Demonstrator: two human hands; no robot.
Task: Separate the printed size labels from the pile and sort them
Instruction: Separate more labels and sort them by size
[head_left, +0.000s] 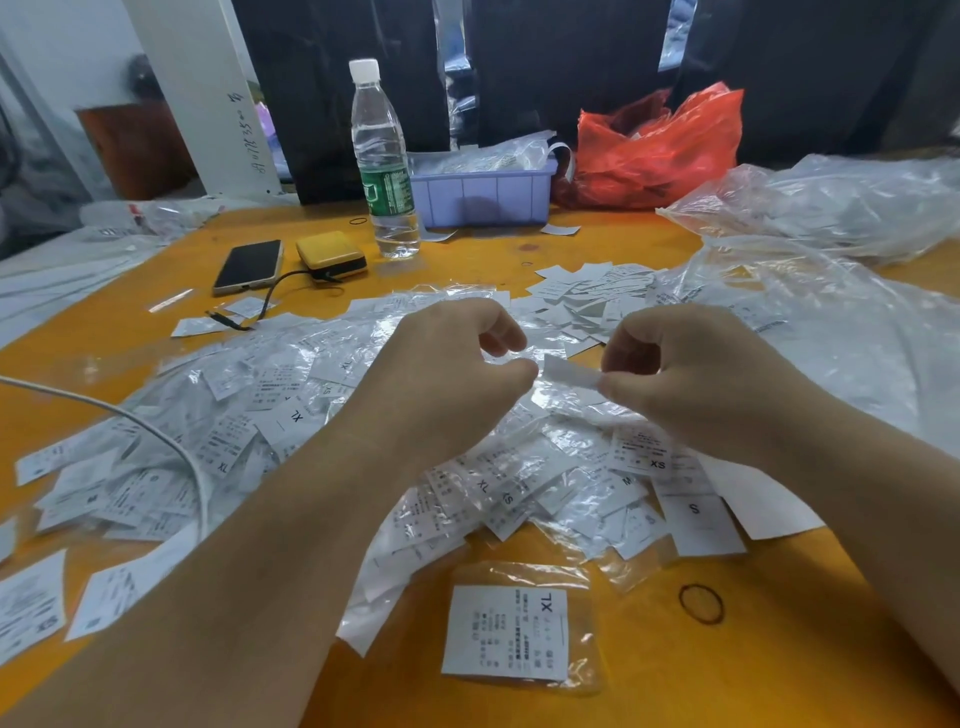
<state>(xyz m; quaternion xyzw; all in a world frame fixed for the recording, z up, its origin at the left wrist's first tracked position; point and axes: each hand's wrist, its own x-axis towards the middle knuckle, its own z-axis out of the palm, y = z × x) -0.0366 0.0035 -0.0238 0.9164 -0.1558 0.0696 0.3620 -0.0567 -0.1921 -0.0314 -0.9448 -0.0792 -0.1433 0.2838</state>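
Both hands raised over the middle of the pile (467, 457). Right hand (691, 374) pinches a white label (569, 371) between thumb and fingers; left hand (452, 364) pinches a clear sleeve at the label's left end, fingers curled.

Progress, judged: early. Most labels still lie mixed in their sleeves across the orange table (649, 649). One bagged XL label (506, 631) sits apart at the near edge; a small loose stack (587, 291) lies far right of the hands, possibly sorted.

Room: bare table near right, around a rubber band (701, 603). Far side crowded: bottle (384, 161), phone (248, 266), tray (483, 192). A white cable (156, 431) crosses the left of the pile.
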